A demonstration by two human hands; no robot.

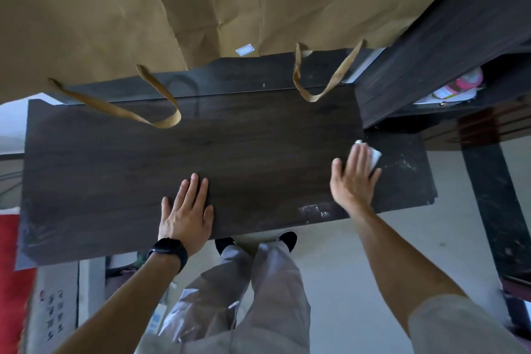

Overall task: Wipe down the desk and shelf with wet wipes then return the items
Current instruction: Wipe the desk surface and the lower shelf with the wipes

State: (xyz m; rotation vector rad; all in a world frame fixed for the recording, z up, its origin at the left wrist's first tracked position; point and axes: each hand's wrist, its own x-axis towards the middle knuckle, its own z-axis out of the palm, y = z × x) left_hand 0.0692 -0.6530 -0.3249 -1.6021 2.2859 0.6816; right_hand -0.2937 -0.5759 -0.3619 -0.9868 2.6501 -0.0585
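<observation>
The right hand lay flat, fingers together and stretched out, pressing a white wet wipe onto the dark desk near its right end. Most of the wipe was buried under the palm and fingers; only a folded white edge peeked out past the fingertips, so its full shape could not be told. Whitish smears and specks marked the wood grain just right of the hand and along the near edge below it.

Over to the left hand: open, fingers slightly fanned, planted palm-down on the desk's near edge, holding nothing. A black watch with a matte band wrapped that wrist.

Further out, creased brown paper bags filled the top of the view, their flat paper handles drooping in loops over the desk's back edge; the bags' upper parts were cut off. At far right, a dark wood-grain shelf rose at an angle, and something pink and white sat in its shadowed opening, too blurred to identify. Below the desk, light trousers and black shoes showed.
</observation>
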